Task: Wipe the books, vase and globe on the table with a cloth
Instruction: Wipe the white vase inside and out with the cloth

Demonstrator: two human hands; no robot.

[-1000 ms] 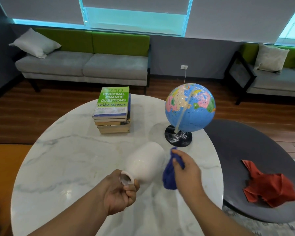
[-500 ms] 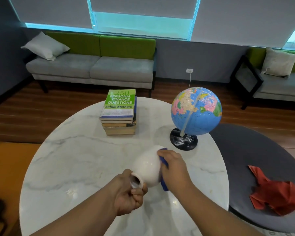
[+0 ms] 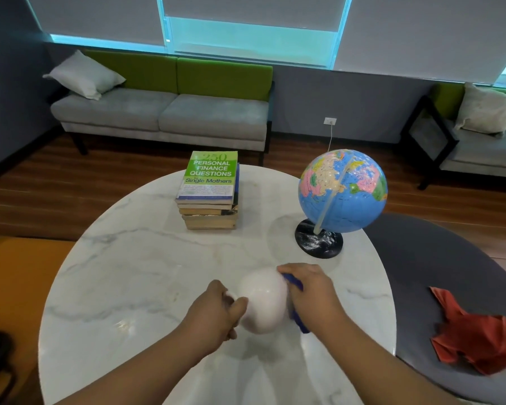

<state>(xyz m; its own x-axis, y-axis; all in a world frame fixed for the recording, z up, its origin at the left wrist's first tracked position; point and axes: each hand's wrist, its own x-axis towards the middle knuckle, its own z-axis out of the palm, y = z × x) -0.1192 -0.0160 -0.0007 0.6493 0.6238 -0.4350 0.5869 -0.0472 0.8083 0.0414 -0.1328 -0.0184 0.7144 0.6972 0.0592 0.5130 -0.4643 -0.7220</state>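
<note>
A white vase (image 3: 263, 301) is held tilted above the round marble table (image 3: 123, 282), neck toward me. My left hand (image 3: 216, 312) grips its neck. My right hand (image 3: 310, 293) presses a blue cloth (image 3: 295, 287) against the vase's right side; only edges of the cloth show under the hand. A stack of books (image 3: 209, 194) with a green cover on top lies at the far middle of the table. A blue globe (image 3: 343, 190) on a black base stands at the far right.
A dark oval side table (image 3: 427, 264) adjoins on the right, with a crumpled red cloth (image 3: 476, 337) on it. Grey-and-green sofas stand behind, across a wooden floor. An orange rug lies to the left.
My right hand brought the blue cloth from beside the vase onto its right side and slid along it. The vase turned more upright toward me; my view shifted left and back.
</note>
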